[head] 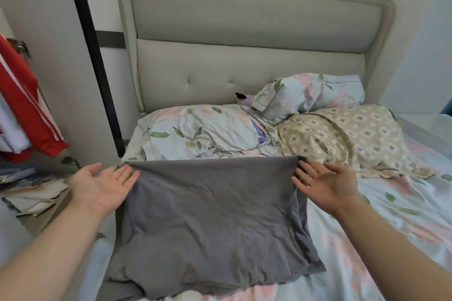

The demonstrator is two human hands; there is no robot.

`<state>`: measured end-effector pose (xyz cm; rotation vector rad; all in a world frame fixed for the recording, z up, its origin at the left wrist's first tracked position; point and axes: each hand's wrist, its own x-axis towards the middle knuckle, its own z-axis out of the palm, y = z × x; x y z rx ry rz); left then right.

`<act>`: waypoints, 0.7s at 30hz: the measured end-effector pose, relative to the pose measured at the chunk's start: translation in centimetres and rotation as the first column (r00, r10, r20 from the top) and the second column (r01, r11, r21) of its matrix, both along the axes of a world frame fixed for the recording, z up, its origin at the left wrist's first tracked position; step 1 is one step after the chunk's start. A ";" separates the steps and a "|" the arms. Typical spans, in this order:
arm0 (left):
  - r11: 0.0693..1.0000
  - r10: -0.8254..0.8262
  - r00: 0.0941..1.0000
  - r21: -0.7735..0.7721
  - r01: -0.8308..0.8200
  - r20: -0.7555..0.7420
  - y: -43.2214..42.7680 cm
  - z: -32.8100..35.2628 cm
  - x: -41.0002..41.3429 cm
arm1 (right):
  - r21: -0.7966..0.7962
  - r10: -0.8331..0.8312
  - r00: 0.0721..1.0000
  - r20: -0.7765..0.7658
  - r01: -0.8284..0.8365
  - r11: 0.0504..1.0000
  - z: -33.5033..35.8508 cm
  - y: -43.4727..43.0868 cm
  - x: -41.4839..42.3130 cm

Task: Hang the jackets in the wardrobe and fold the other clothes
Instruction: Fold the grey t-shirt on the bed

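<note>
Grey garment (215,215) lies flat on the bed (391,227), folded into a rough rectangle and creased, near the bed's left edge, its near hem bunched. Left hand (102,183) is palm up, grip spread, fingers straight, with fingertips at the garment's far left corner. Right hand (325,183) is also palm up, grip spread, fingertips touching the far right corner. Neither hand pinches the cloth. Just beyond the garment are a floral pillow (190,129), a second floral pillow (310,93) against the padded headboard (244,19), and a beige diamond-print cover (342,137). Red jacket (27,105) with white stripes hangs at far left. Any print on it is too small to read.
</note>
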<state>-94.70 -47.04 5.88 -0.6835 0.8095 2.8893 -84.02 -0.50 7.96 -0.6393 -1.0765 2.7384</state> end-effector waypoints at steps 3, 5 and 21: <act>0.997 -0.045 0.998 -0.067 0.047 0.035 0.2 -2.2 -3.7 | 0.068 0.024 0.996 0.088 -0.030 0.997 -1.9 0.7 -4.3; 0.992 -0.062 0.996 -0.103 0.069 0.068 0.5 -3.3 -5.6 | 0.117 0.041 0.991 0.131 -0.056 0.991 -2.7 0.9 -6.5; -0.030 -0.531 0.834 -0.987 0.159 0.151 6.4 -14.5 1.9 | 0.945 -0.036 0.953 0.302 -0.294 0.145 -14.1 -2.3 -4.8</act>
